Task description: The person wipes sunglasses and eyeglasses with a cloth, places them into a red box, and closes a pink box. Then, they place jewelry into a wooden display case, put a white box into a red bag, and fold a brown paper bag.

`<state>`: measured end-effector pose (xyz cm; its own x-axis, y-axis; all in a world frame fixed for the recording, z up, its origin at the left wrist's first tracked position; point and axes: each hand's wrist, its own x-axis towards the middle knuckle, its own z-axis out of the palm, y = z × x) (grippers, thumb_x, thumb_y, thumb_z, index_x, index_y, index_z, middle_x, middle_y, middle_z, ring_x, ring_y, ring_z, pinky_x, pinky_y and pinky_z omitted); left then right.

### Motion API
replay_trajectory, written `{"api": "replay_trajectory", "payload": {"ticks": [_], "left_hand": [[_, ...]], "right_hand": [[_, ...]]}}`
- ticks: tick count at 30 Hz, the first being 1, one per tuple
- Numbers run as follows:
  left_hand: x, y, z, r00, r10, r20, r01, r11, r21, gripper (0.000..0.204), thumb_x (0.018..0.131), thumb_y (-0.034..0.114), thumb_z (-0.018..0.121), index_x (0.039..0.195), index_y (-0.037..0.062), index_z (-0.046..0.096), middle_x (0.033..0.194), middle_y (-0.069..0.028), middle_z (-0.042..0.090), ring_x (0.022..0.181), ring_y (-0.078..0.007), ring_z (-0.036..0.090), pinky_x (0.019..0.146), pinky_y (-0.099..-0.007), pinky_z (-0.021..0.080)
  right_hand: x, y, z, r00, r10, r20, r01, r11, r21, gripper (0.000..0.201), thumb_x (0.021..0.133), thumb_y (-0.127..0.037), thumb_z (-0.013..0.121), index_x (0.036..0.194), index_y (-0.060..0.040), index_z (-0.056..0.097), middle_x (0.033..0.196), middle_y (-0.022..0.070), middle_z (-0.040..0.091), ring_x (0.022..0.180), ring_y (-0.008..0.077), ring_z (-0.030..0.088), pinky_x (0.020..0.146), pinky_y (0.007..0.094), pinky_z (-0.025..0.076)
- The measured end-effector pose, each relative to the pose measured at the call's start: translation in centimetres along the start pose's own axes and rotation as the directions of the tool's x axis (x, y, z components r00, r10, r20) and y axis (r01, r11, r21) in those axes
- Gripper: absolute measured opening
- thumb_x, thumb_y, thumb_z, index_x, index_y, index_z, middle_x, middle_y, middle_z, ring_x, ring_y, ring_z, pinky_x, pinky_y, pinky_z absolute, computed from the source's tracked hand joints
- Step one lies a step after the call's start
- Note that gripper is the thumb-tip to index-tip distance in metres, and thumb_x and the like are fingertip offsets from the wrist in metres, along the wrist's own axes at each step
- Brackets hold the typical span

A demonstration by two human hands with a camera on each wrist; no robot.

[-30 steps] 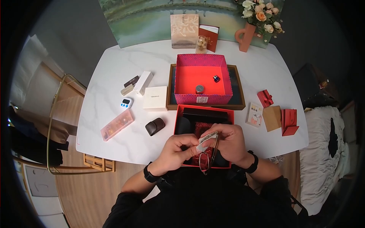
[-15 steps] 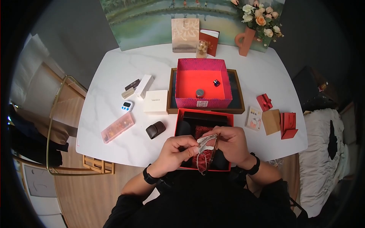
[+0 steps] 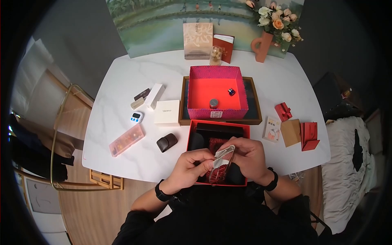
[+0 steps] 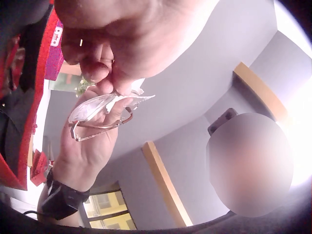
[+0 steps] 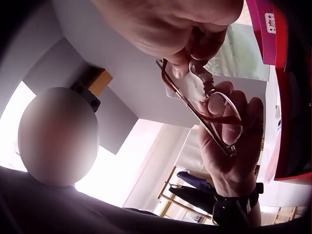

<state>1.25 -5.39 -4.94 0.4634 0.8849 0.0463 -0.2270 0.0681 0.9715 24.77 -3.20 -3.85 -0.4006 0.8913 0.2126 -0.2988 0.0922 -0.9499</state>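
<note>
A pair of eyeglasses (image 5: 192, 108) with thin metal rims and reddish-brown temples is held between both hands, over the open red box (image 3: 190, 136). My left hand (image 3: 190, 167) pinches a thin white wipe (image 5: 187, 87) folded against one lens. From the other side, my right hand (image 3: 250, 159) grips the eyeglasses by the frame, its fingertips close to the wipe. The other lens hangs lower, toward the body. Inside the red box lie a black box (image 3: 220, 131) and red shredded filler, partly hidden by the hands.
Behind the red box, a pink-patterned box (image 3: 216, 92) with small items sits on a framed tray (image 3: 254, 98). To the left are a brown leather case (image 3: 167, 143), a pink pill organizer (image 3: 127, 140), a timer (image 3: 136, 117) and white boxes. Red envelopes (image 3: 309, 136) lie right.
The fingers and wipe have shifted slightly over the lens, and the eyeglasses have tilted a little. The head view has moved slightly; the table items stay put.
</note>
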Motion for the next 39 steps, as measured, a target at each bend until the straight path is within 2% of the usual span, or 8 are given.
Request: {"api": "replay_trajectory", "payload": {"ticks": [4, 9, 16, 18, 27, 30, 37, 39], "left_hand": [[0.0, 0.1, -0.2, 0.998, 0.055, 0.016, -0.056, 0.991, 0.118, 0.011, 0.108, 0.008, 0.070, 0.107, -0.0030, 0.074, 0.092, -0.0012, 0.066, 0.077, -0.0078, 0.056, 0.068, -0.0260, 0.045], [-0.4, 0.2, -0.6, 0.996, 0.045, 0.073, -0.059, 0.979, 0.195, 0.012, 0.106, 0.008, 0.072, 0.108, -0.0032, 0.073, 0.092, -0.0044, 0.069, 0.084, -0.0111, 0.061, 0.077, -0.0294, 0.050], [-0.2, 0.6, -0.5, 0.991, 0.112, 0.068, -0.126, 0.962, 0.243, 0.013, 0.105, 0.011, 0.074, 0.105, -0.0026, 0.074, 0.091, -0.0053, 0.068, 0.082, -0.0123, 0.062, 0.076, -0.0285, 0.050], [-0.1, 0.6, -0.5, 0.989, 0.131, 0.073, -0.145, 0.956, 0.255, 0.014, 0.105, 0.012, 0.074, 0.104, -0.0022, 0.074, 0.091, -0.0060, 0.069, 0.081, -0.0130, 0.063, 0.075, -0.0288, 0.050], [0.1, 0.8, -0.5, 0.982, 0.158, 0.104, -0.181, 0.943, 0.278, 0.016, 0.105, 0.014, 0.074, 0.102, -0.0016, 0.074, 0.090, -0.0068, 0.069, 0.078, -0.0157, 0.064, 0.072, -0.0306, 0.050], [-0.1, 0.7, -0.7, 0.984, 0.145, 0.103, -0.169, 0.939, 0.299, 0.016, 0.105, 0.014, 0.074, 0.102, -0.0013, 0.074, 0.090, -0.0068, 0.069, 0.078, -0.0159, 0.064, 0.072, -0.0306, 0.050], [-0.5, 0.7, -0.8, 0.992, 0.096, 0.085, -0.115, 0.957, 0.265, 0.019, 0.105, 0.017, 0.075, 0.101, -0.0012, 0.073, 0.090, -0.0065, 0.070, 0.079, -0.0161, 0.065, 0.073, -0.0309, 0.051], [-0.3, 1.1, -0.6, 0.989, 0.100, 0.105, -0.126, 0.951, 0.282, 0.020, 0.106, 0.018, 0.074, 0.102, -0.0014, 0.073, 0.090, -0.0066, 0.070, 0.080, -0.0160, 0.065, 0.074, -0.0307, 0.052]], "right_hand": [[0.2, -0.6, 0.0, 0.999, 0.032, 0.019, -0.031, 0.999, -0.035, 0.018, 0.099, 0.009, 0.072, 0.117, 0.0060, 0.076, 0.105, 0.0119, 0.077, 0.098, 0.0157, 0.072, 0.088, 0.0294, 0.058], [1.0, -1.0, -0.9, 0.964, -0.022, 0.265, 0.068, 0.984, -0.163, 0.025, 0.098, 0.007, 0.073, 0.121, -0.0015, 0.078, 0.103, 0.0069, 0.076, 0.097, 0.0149, 0.073, 0.086, 0.0278, 0.057], [0.6, -0.9, -0.5, 0.980, -0.082, 0.180, 0.125, 0.962, -0.242, 0.034, 0.089, 0.014, 0.074, 0.116, -0.0046, 0.082, 0.095, 0.0059, 0.076, 0.087, 0.0162, 0.071, 0.078, 0.0284, 0.055], [0.4, -1.2, -0.3, 0.990, -0.067, 0.127, 0.093, 0.973, -0.211, 0.031, 0.087, 0.016, 0.075, 0.111, -0.0003, 0.084, 0.093, 0.0077, 0.076, 0.085, 0.0149, 0.070, 0.075, 0.0265, 0.052], [0.0, -1.1, -0.2, 0.999, -0.025, 0.027, 0.029, 0.984, -0.177, 0.029, 0.088, 0.012, 0.079, 0.112, -0.0022, 0.085, 0.094, 0.0073, 0.076, 0.085, 0.0150, 0.072, 0.076, 0.0264, 0.055], [0.5, -2.3, -0.4, 0.989, -0.030, 0.144, 0.076, 0.944, -0.322, 0.039, 0.087, 0.016, 0.073, 0.118, -0.0065, 0.084, 0.097, 0.0063, 0.077, 0.089, 0.0169, 0.072, 0.080, 0.0291, 0.057], [0.8, -2.3, -0.9, 0.977, -0.040, 0.208, 0.114, 0.927, -0.358, 0.038, 0.093, 0.011, 0.071, 0.124, -0.0073, 0.082, 0.101, 0.0062, 0.079, 0.089, 0.0193, 0.071, 0.082, 0.0305, 0.057], [0.8, -2.5, -1.0, 0.973, -0.020, 0.229, 0.096, 0.941, -0.325, 0.034, 0.096, 0.006, 0.074, 0.128, -0.0042, 0.079, 0.107, 0.0064, 0.080, 0.098, 0.0163, 0.073, 0.088, 0.0299, 0.058]]}}
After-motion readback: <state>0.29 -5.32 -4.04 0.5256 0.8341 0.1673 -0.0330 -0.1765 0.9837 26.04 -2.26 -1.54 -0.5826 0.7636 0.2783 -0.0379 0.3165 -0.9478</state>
